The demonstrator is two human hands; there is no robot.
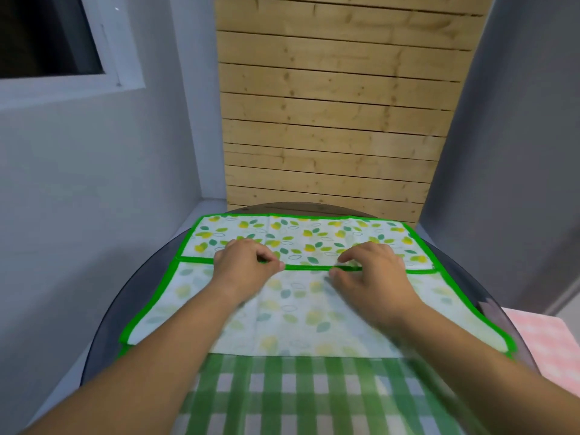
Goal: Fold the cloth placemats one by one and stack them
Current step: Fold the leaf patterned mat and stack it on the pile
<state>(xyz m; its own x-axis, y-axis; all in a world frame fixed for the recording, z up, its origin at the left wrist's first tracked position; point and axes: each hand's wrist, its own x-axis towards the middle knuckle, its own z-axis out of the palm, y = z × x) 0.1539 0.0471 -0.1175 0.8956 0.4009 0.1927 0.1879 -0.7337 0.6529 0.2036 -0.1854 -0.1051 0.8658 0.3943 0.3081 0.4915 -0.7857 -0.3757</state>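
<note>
So the white cloth placemat with the yellow and green leaf print and bright green border (314, 230) was lying on the round dark glass desk (147, 296). Its near half was turned over onto itself, paler back side up. The turned-over green edge ran straight across the middle of the placemat, and both hands were on it. The left hand (244, 265) pinched that edge between thumb and curled fingers a bit left of the placemat's centre, and the right hand (373, 271) pinched it a bit right of centre. A green and white checked cloth (298, 394) met the placemat's near fold. A pink checked cloth (539, 346) showed off the placemat's near right corner, past the desk's rim.
</note>
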